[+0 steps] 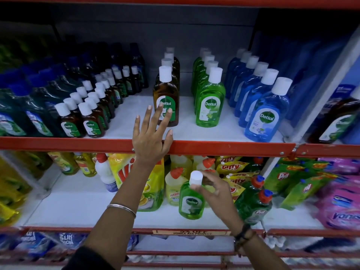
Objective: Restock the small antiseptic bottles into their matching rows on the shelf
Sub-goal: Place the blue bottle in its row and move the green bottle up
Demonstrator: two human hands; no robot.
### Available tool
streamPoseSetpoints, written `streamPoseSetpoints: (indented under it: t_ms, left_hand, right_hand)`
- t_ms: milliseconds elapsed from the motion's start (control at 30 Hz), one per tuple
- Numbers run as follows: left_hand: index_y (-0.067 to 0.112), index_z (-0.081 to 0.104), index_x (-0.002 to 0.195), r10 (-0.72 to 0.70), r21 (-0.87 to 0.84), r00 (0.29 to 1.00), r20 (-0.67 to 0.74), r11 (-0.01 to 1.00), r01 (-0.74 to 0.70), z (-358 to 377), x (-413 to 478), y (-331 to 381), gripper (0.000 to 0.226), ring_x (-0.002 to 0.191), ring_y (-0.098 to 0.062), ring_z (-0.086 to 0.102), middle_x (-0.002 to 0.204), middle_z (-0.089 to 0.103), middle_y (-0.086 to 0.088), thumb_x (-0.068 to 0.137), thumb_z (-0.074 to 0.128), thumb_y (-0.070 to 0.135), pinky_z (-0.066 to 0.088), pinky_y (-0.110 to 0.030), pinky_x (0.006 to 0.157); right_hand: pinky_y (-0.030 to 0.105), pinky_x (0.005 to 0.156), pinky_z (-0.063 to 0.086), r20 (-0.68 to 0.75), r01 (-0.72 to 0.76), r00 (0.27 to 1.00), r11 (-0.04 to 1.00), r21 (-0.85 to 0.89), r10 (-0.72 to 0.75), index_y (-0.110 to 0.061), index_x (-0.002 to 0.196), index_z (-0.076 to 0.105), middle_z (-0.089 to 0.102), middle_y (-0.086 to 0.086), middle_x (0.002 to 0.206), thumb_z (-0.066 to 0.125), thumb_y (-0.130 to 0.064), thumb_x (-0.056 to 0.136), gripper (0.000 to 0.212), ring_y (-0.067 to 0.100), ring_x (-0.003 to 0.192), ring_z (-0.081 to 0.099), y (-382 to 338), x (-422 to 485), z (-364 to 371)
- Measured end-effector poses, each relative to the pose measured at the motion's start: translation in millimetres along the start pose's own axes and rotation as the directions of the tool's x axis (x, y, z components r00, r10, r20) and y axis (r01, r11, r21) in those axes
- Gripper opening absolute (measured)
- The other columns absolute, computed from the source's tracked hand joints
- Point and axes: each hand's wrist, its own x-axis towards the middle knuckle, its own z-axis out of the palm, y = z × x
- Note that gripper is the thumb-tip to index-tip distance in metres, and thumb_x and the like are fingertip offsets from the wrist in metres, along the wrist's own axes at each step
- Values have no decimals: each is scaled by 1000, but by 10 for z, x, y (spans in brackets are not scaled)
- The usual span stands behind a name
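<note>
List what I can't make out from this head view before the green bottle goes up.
- Brown row: the bottles behind the front one are mostly hidden, so no reliable count.
- Front brown bottle: left hand covers the lower label; contact unclear.
- Green bottle in right hand: fingers hide its neck.
- Dark bottles at far left: blurred, labels unreadable.
- Large brown bottle at right: partly hidden behind the shelf divider.

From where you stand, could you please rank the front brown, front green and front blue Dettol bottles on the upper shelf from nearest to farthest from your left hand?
1. Front brown bottle: right at the left hand, behind its fingertips.
2. Front green bottle: one row to the right.
3. Front blue bottle: farthest right.
</note>
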Motion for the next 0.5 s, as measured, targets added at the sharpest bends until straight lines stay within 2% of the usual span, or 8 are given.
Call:
streamPoseSetpoints:
  t_ms: [67, 167, 300, 500]
  left_hand:
    - [27, 37, 148, -4, -2, 1000, 9, 1000, 4, -4, 1, -1, 51, 144, -26, 34, 153, 43, -4, 99, 35, 41, 30, -51, 113]
    - [26, 37, 148, -8, -9, 1000, 8, 1000, 8, -15, -1, 5, 50, 144, -26, 35, 152, 44, -5, 100, 34, 42, 31, -52, 113]
    - [26, 37, 148, -12, -10, 1000, 3, 1000, 12, -29, 1, 11, 50, 144, -26, 36, 152, 43, -5, 100, 34, 42, 32, -52, 112]
    - [26, 38, 147, -14, -5, 1000, 11, 1000, 14, -26, 0, 3, 50, 143, -27, 37, 152, 42, -5, 100, 32, 43, 33, -52, 111]
  right_hand:
    - [22, 80, 53, -55, 78, 996, 997, 24, -76, -49, 101, 66, 70, -13, 104, 72, -45, 71, 30, 8, 94, 66, -254, 115, -138]
    - [24, 79, 54, -145, 210, 969, 975, 76, -198, -35, 104, 67, 72, -9, 101, 72, -38, 74, 31, 12, 90, 68, -653, 320, -333]
    - [30, 79, 57, -286, 356, 904, 930, 92, -318, -30, 102, 66, 73, -14, 93, 69, -35, 76, 27, 15, 87, 68, -1118, 681, -573]
    - [44, 81, 56, -395, 406, 851, 911, 78, -346, -13, 104, 69, 70, 6, 92, 73, -31, 78, 32, 21, 85, 64, -1469, 1287, -779]
